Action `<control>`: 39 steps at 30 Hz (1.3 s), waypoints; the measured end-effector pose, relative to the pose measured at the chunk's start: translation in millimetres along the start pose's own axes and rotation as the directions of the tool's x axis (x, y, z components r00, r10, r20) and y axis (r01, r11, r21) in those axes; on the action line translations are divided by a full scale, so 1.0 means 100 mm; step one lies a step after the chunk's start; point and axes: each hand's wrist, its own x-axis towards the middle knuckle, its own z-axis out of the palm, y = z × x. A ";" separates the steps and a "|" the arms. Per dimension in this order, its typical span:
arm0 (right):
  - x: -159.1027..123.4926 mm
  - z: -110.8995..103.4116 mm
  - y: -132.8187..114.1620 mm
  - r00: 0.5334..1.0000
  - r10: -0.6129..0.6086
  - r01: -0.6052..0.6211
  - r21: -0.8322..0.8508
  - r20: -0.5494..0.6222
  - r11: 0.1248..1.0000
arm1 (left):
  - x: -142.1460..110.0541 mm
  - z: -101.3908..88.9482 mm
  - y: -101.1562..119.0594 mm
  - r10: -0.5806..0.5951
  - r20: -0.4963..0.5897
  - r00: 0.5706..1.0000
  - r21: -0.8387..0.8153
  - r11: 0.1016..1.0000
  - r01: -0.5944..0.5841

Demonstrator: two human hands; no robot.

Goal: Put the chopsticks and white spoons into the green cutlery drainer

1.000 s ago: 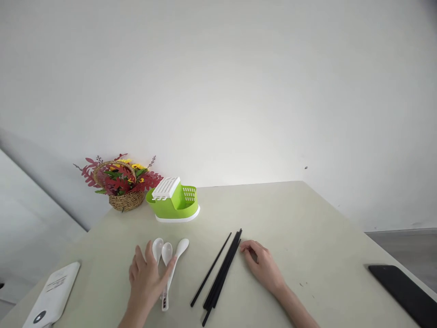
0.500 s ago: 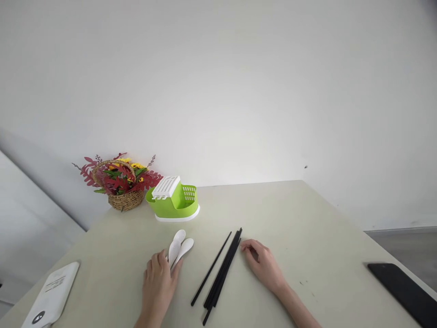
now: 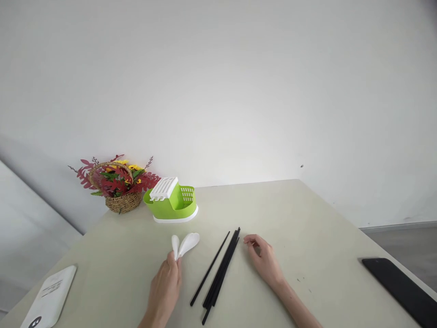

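Note:
My left hand [image 3: 164, 284] is closed around white spoons [image 3: 189, 243], gripping them by their handles. Two spoon bowls fan out beyond my fingers; the handles are hidden in the hand. To the right of it lies a bunch of several black chopsticks [image 3: 223, 271], with one black chopstick [image 3: 210, 269] a little apart on their left. My right hand [image 3: 264, 259] rests on the table just right of the chopsticks' far ends. Its fingers are loosely bent, the thumb stands apart from them, and nothing shows between them.
A green and white utensil holder [image 3: 174, 207] stands farther back, beside a wicker basket [image 3: 124, 202] of red and yellow flowers. At the left edge lies a white power-bank-like device [image 3: 51, 294]; at the right edge, a black phone [image 3: 398, 284]. A wall borders the table's back.
My left hand has closed on the spoons and gathered them up; their bowls are now bunched and turned differently. My right hand and the chopsticks stay about where they were. The view has shifted slightly.

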 end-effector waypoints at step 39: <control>0.16 -0.33 0.37 0.782 0.369 -0.229 0.320 -0.502 0.920 | -0.47 0.62 1.80 0.408 -0.068 0.911 0.059 0.913 -0.404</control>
